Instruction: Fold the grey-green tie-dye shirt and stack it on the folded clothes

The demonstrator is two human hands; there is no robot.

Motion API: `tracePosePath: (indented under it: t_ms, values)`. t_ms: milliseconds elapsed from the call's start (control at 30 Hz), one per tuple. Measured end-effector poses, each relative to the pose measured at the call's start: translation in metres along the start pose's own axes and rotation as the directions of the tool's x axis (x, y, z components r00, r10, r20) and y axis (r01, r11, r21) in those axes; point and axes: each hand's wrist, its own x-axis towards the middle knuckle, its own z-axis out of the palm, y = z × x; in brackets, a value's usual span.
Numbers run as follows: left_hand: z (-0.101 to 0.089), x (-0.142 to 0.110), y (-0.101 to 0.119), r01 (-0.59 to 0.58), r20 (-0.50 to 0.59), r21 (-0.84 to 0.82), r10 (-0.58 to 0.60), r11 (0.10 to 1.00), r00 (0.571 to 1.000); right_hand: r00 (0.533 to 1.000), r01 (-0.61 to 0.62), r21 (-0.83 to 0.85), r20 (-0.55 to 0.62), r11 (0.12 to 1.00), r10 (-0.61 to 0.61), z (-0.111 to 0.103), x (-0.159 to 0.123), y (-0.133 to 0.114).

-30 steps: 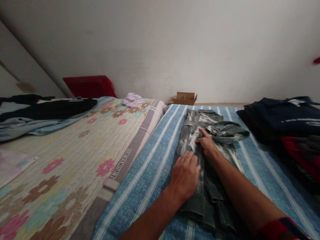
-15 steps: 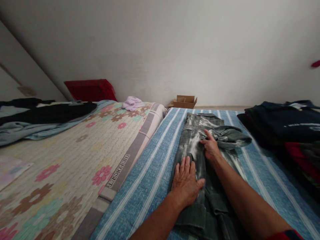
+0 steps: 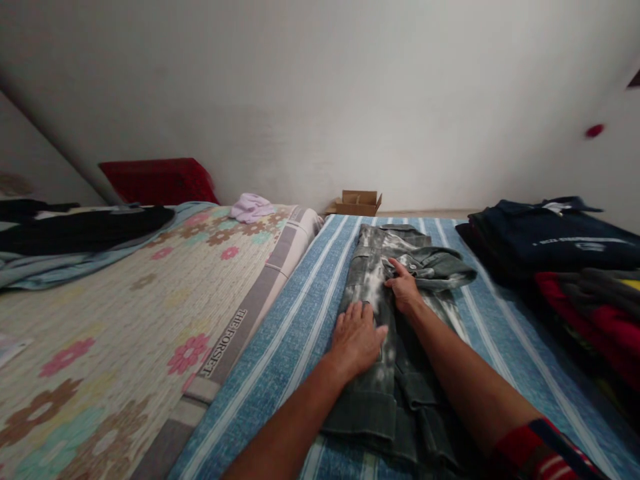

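Observation:
A grey, white-mottled denim jacket [image 3: 373,280] lies lengthwise on the blue striped bedcover, its near side folded into a long strip. One sleeve [image 3: 443,267] is doubled across the upper part and sticks out to the right. My left hand [image 3: 357,340] rests palm down on the folded strip, thumb out to the side. Beside the sleeve's cuff, my right hand [image 3: 405,290] touches the jacket with its index finger and thumb stretched apart. The other fingers of that hand are hidden underneath.
Stacked dark folded clothes [image 3: 560,233] stand at the right, with red and grey garments [image 3: 590,313] nearer. To the left is a flowered bed mat [image 3: 150,320] bearing black and light-blue clothes [image 3: 100,230] and a lilac cloth [image 3: 251,208]. An opened cardboard box [image 3: 357,203] sits by the wall.
The view has turned slightly right, so everything appears further left. My left hand has slid a little up the jacket and its fingers look more bent. My right hand stays beside the cuff.

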Motion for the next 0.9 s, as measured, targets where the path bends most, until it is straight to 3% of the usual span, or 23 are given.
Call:
tracePosePath:
  t_ms: [100,233,367,633,733,833,867,900]
  values:
    - [-0.003,0.031,-0.002,0.03,-0.074,0.032,-0.027,0.999,0.997,1.0,-0.007,-0.034,-0.002,0.999,0.006,0.0,0.002,-0.001]
    - [0.02,0.06,-0.009,0.054,-0.033,0.066,-0.052,0.996,0.998,1.0,-0.006,-0.076,-0.018,0.997,0.005,0.0,0.004,-0.002]
    - [0.036,0.064,-0.015,0.035,-0.054,0.089,-0.03,0.995,0.998,1.0,-0.011,-0.135,-0.013,0.991,0.009,-0.002,0.002,-0.007]
    - [0.035,0.065,-0.014,0.046,-0.073,0.089,-0.039,0.995,0.997,0.997,0.026,-0.362,0.079,0.932,0.003,-0.023,-0.023,-0.029]
    - [0.033,0.065,-0.015,0.023,-0.094,0.102,-0.014,0.995,0.995,0.985,0.139,-0.465,0.156,0.875,-0.074,-0.04,-0.051,-0.049]
    - [0.026,0.067,-0.016,0.009,-0.087,0.107,0.001,0.994,0.996,0.953,0.267,-0.536,0.27,0.801,-0.137,-0.055,-0.106,-0.065]
    - [0.023,0.069,-0.015,0.008,-0.082,0.11,0.001,0.994,0.997,0.927,0.332,-0.552,0.343,0.765,-0.155,-0.058,-0.129,-0.067]
    - [0.021,0.071,-0.015,0.008,-0.079,0.114,0.001,0.993,0.997,0.838,0.504,-0.579,0.508,0.641,-0.199,-0.059,-0.152,-0.066]
